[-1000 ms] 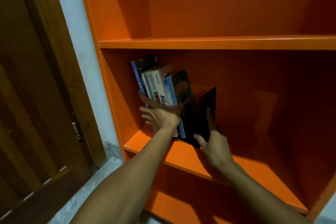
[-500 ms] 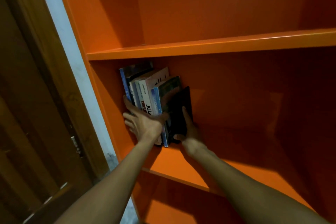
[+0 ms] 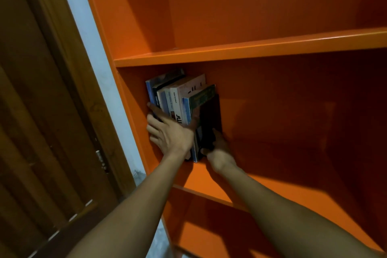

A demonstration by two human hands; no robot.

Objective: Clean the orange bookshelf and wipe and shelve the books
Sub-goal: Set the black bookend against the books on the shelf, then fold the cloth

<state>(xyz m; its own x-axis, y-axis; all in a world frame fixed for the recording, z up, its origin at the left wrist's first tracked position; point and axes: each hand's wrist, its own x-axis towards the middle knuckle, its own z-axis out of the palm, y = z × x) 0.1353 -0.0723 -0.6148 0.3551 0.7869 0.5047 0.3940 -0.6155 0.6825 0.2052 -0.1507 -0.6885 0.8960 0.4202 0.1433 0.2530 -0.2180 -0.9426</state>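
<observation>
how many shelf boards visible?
3: upper board above the books, middle board under them, lower board at the bottom, partly hidden behind the arms.

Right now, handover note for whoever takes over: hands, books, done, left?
Left hand: fingers spread flat against the spines of the row of books, bracing it.
Right hand: on the black book at the right end of the row; grip blurred.
Books: upright, packed into the left corner of the middle shelf of the orange bookshelf.
Done: these books shelved, black one almost seated.
Left: let go. No cloth in view; wiping status unknown.
</observation>
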